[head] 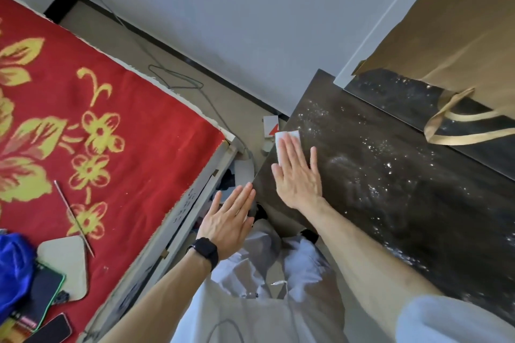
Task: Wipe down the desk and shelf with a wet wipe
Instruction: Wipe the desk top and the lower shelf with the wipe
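A dark brown desk point(390, 181) fills the right side, its top speckled with white dust. My right hand point(299, 175) lies flat, fingers spread, pressing a folded white wet wipe point(287, 139) onto the desk near its left edge. Only the far end of the wipe shows beyond my fingertips. My left hand point(227, 220), with a black watch on the wrist, hovers flat and empty just off the desk's left corner. No shelf can be made out.
A brown paper bag point(446, 44) with flat handles stands on the desk's far right. A bed with a red floral blanket point(97, 133) lies left, holding a phone point(53, 328), notebooks and a thin rod. A cable and a small white-red box point(271, 125) lie on the floor.
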`<state>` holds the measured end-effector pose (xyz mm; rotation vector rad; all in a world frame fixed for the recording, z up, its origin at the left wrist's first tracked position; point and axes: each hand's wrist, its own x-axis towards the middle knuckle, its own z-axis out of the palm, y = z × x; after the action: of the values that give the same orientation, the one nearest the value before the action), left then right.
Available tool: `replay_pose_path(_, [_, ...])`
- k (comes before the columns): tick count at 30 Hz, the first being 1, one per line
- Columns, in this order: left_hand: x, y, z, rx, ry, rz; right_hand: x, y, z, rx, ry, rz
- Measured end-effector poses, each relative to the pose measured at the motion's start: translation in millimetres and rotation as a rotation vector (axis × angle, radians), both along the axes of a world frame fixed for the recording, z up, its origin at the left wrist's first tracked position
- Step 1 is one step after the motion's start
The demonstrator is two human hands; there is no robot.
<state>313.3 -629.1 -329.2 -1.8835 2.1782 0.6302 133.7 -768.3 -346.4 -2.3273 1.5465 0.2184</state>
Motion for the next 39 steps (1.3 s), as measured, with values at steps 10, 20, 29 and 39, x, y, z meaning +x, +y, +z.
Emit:
replay_pose_path(10, [1, -26, 5, 0.035, 0.017, -0.018, 9, 18, 0, -0.016, -0.03, 0.033])
replay_pose_path(20, [-20, -80, 14, 0.099, -0.003, -0.073, -64, -10, 10, 0.042, 0.059, -0.47])
replay_pose_path(29, [-17, -86, 9, 0.005, -0.036, -0.117, 2, -100, 4, 0.012, -0.041, -0.183])
replay_pose_path(39, [-40, -137, 31, 0.129, -0.063, -0.119, -52, -36, 11, 0.052, 0.019, -0.598])
